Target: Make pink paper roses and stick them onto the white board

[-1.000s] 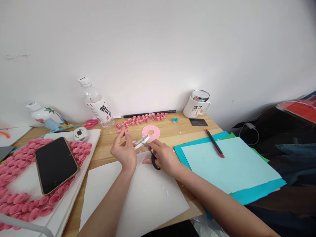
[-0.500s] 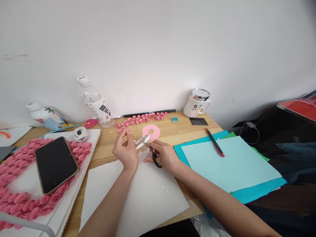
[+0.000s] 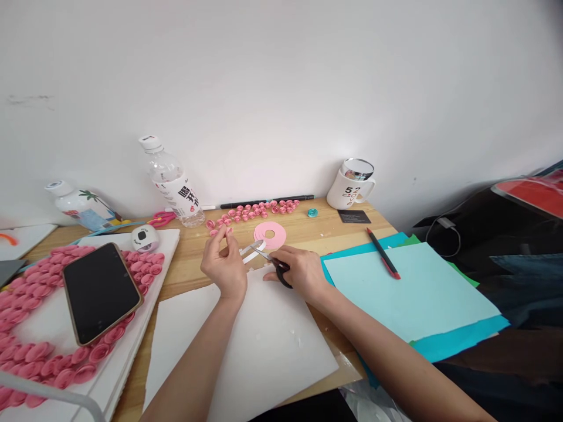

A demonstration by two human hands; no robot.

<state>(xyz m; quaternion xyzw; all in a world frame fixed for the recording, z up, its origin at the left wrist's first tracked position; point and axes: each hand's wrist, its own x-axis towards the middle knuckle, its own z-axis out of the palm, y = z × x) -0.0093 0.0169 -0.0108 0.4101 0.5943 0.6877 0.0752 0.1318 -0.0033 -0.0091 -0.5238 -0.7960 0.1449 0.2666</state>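
My left hand (image 3: 225, 266) is closed, thumb and forefinger pinched together. From it a narrow white strip (image 3: 251, 257) bends in a loop to the right. A bit of pink shows at the fingertips; I cannot tell whether it is held or lies behind. My right hand (image 3: 301, 271) is wrapped round the black handles of a pair of scissors (image 3: 281, 271), blades pointing left at the strip's bend. Just beyond lies a flat pink paper ring (image 3: 276, 234). Both hands are above a white foam board (image 3: 264, 346).
Several small pink paper rosettes (image 3: 250, 212) and a teal one (image 3: 312, 213) lie near the wall. A water bottle (image 3: 178, 187), a mug (image 3: 350, 184) and a phone (image 3: 102, 293) on a rosette-covered board stand around. Blue paper sheets (image 3: 409, 293) bear a pen (image 3: 383, 253).
My right hand and the scissors have moved slightly right, and the blades have drawn back a little along the white strip. My left hand has hardly moved.
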